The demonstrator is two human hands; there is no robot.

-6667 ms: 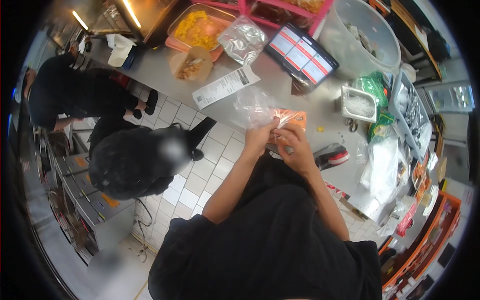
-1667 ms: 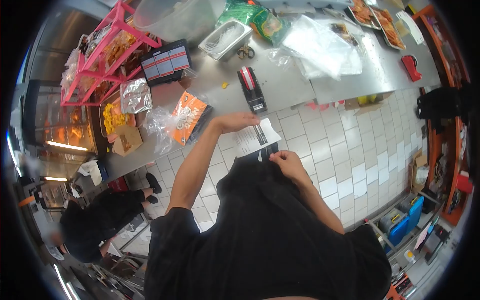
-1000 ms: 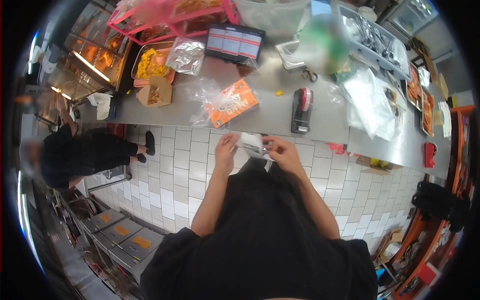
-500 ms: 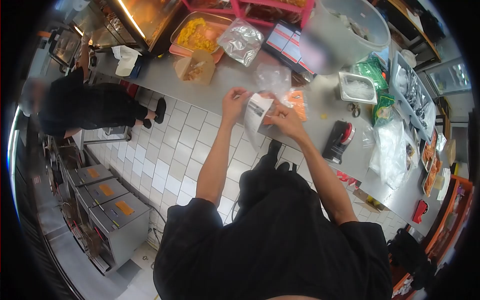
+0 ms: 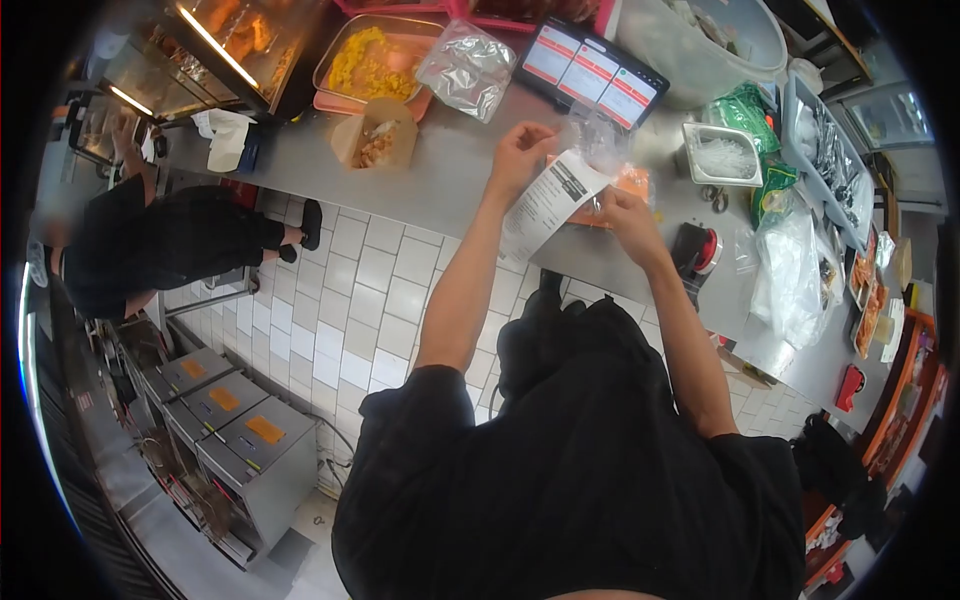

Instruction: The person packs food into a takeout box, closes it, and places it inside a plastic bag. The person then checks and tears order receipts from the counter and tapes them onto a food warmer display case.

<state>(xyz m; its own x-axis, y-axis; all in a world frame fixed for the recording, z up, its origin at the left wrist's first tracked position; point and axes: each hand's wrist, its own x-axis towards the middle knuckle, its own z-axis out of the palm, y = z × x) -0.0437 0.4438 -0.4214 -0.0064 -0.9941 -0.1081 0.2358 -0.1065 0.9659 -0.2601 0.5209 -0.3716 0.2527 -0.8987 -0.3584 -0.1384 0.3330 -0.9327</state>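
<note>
A printed white receipt [image 5: 548,207] is stretched out in front of me, its text facing up, over the front edge of the counter. My left hand [image 5: 520,165] is closed at its upper left edge, the fingers pinched together. At its upper right corner, my right hand [image 5: 632,225] pinches the paper. Right behind the receipt lies a clear plastic bag [image 5: 597,140], close to my left fingertips. An orange packet [image 5: 632,182] sits partly hidden behind my right hand.
A tablet [image 5: 590,72] stands behind the bag. Left of it are a foil-covered tray [image 5: 468,72], a tray of yellow food [image 5: 370,65] and an open carton of food [image 5: 378,145]. Rightward are a metal container [image 5: 722,155] and a tape dispenser [image 5: 697,250]. A co-worker [image 5: 165,235] stands left.
The receipt, curled and tilted before, is now spread flatter with its print visible. Both hands have shifted right and apart. The tablet's screen shows more fully, and the whole view has shifted.
</note>
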